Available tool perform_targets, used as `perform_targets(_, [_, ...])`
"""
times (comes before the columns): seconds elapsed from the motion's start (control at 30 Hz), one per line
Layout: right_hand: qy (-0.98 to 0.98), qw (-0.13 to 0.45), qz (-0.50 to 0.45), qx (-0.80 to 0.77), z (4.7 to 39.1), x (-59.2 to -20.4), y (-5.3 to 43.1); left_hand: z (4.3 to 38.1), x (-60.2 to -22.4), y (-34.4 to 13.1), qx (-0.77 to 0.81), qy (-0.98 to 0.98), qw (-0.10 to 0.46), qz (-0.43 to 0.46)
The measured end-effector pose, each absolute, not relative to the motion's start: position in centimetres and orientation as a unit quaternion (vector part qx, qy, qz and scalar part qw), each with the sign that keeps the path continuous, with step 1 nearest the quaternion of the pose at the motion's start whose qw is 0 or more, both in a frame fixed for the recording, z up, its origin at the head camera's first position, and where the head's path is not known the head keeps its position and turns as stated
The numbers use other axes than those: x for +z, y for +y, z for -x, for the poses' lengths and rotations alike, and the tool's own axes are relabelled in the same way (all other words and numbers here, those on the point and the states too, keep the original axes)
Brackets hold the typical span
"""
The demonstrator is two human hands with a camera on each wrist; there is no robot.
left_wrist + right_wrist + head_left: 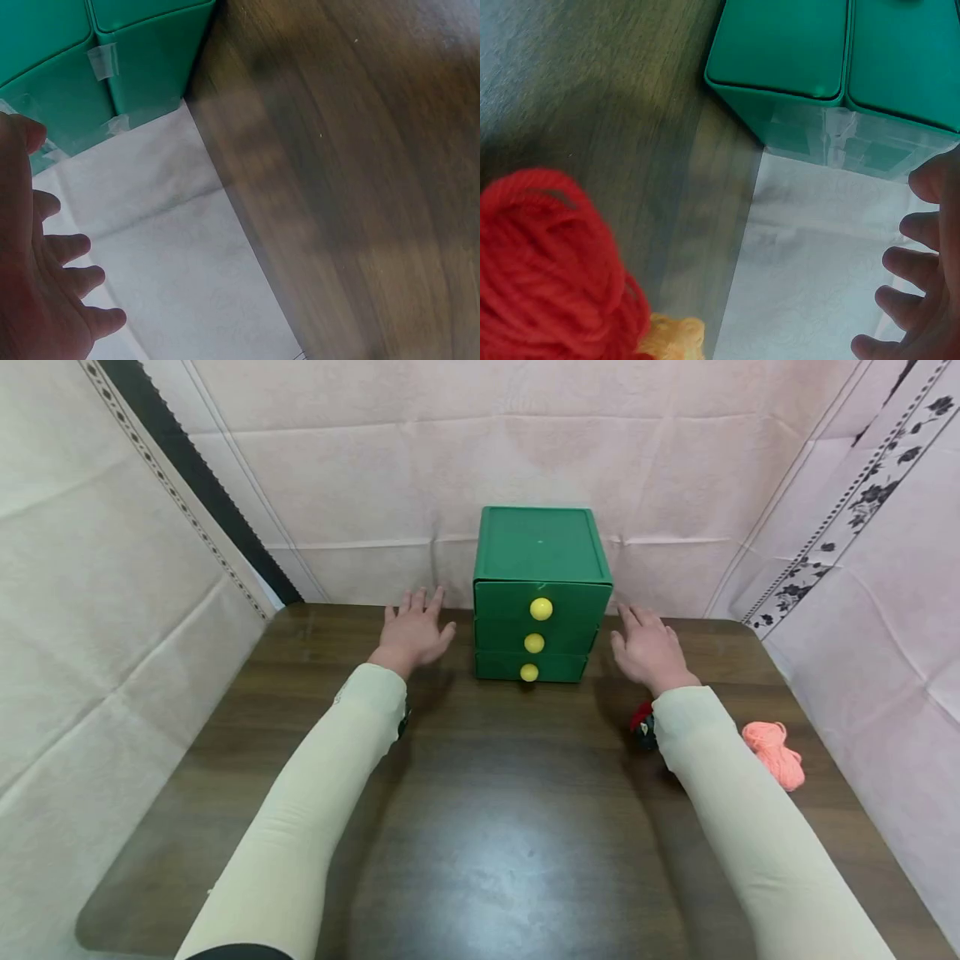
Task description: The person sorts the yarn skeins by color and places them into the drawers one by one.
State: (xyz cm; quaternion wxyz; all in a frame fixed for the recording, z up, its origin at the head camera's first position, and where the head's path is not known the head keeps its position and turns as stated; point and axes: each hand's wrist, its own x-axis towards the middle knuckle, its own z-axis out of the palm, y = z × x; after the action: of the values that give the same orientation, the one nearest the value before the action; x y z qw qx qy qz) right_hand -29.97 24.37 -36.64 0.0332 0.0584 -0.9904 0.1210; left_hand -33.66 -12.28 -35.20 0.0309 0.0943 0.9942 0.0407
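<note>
A green box of stacked drawers (pixel 542 547) with yellow round knobs (pixel 541 609) stands at the table's back edge, its drawers closed. To its left is my left hand (pixel 415 633), fingers spread toward the back wall, apart from the box. On the other side, my right hand (pixel 651 647) reaches forward with fingers extended and holds nothing. In the left wrist view the fingers (pixel 66 247) are separated near the taped green side. The right wrist view has a red yarn bundle (pixel 551 270) with a small yellow-orange object (pixel 673 337) partly hidden beside it.
A coral yarn skein (pixel 776 756) lies on the dark wooden table (pixel 480 827), right of my right forearm. Pale patterned cloth (pixel 375 477) hangs behind the table and along both sides. Clear tape (pixel 103 61) crosses a seam on the box.
</note>
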Motion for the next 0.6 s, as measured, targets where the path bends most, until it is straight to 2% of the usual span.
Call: perform_targets(0.6, [-0.987,0.051,-0.056,0.140,28.93,-36.17,24.76,33.39,-35.09,-11.54,0.055,0.993,-0.001,-0.107])
